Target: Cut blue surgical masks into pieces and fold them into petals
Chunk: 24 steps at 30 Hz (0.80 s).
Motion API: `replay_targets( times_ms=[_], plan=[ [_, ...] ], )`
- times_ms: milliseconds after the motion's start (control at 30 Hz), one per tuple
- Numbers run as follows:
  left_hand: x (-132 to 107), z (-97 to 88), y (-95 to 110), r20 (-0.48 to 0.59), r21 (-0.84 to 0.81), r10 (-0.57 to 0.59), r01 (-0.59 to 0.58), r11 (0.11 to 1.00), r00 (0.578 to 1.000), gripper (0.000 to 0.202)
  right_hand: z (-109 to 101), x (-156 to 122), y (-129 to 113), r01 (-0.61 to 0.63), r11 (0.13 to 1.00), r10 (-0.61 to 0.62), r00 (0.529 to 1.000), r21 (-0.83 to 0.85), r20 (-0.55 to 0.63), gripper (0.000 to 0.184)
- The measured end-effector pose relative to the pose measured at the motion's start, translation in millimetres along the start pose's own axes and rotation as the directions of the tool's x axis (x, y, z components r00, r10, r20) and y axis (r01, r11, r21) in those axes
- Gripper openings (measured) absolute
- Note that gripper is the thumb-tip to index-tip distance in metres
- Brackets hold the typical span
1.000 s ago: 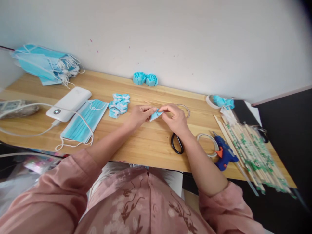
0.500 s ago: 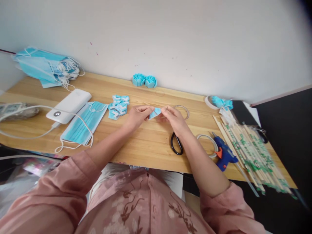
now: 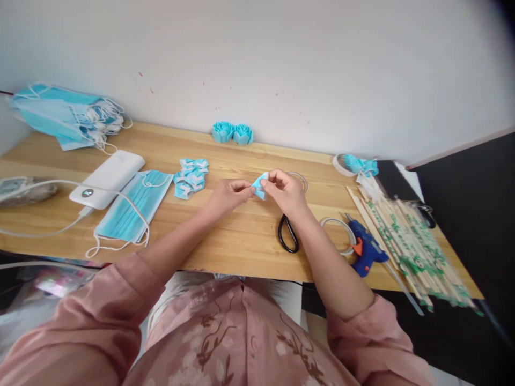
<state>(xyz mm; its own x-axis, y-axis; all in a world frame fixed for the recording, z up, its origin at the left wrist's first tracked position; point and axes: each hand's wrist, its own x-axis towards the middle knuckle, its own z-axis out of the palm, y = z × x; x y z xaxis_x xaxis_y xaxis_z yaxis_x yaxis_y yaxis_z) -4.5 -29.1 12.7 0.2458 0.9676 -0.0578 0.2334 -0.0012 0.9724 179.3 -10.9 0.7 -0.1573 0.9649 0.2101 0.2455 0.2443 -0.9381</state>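
Above the middle of the wooden table, a small folded piece of blue mask fabric is between my hands. My left hand pinches its left edge between thumb and forefinger. On the other side, my right hand grips it with the thumb on its face and the fingers curled behind. Several folded blue-and-white pieces lie in a cluster left of my left hand. Two blue fabric flowers sit against the wall. A black scissors handle shows under my right wrist; the blades are hidden.
On the left are a pile of face masks, a white power bank with a cable, and a single mask. To the right lie a blue glue gun, a tape roll, wrapped wooden chopsticks and another blue flower.
The folded piece has been turned more upright between my fingers. My right hand's fingers have curled further round it. The whole view has shifted slightly.
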Motion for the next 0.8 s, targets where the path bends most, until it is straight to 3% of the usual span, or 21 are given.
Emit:
replay_targets(
  times_ms=[267, 400, 500, 633, 800],
  plan=[
    [-3.0, 0.9, 1.7, 0.078, 0.003, -0.004, 0.004, 1.0, 0.997, 0.034, 3.2, -4.4, -7.8, 0.0, 1.0, 0.0, 0.998, -0.013, 0.058, 0.026],
    [-2.1, 1.1, 1.6, 0.079, -0.058, -0.012, 0.017, 0.998, 0.997, 0.031, 1.4, -2.9, -9.0, -0.011, 0.999, 0.015, 0.992, 0.03, -0.121, 0.027],
    [2.1, -0.6, -1.0, -0.025, -0.194, -0.023, 0.017, 0.981, 0.999, 0.03, -1.4, -2.1, -11.8, 0.013, 0.994, 0.012, 0.975, 0.109, -0.223, 0.028],
    [6.4, -4.3, -5.2, -0.111, -0.326, -0.018, -0.02, 0.945, 0.994, 0.032, -1.6, -4.3, -17.3, 0.071, 0.997, -0.066, 0.989, 0.029, -0.136, 0.027],
    [5.7, -4.1, -6.6, -0.091, -0.411, -0.019, -0.02, 0.911, 0.996, 0.032, 2.8, -6.1, -16.4, 0.134, 0.984, -0.139, 0.99, -0.115, -0.034, 0.023]
  ],
)
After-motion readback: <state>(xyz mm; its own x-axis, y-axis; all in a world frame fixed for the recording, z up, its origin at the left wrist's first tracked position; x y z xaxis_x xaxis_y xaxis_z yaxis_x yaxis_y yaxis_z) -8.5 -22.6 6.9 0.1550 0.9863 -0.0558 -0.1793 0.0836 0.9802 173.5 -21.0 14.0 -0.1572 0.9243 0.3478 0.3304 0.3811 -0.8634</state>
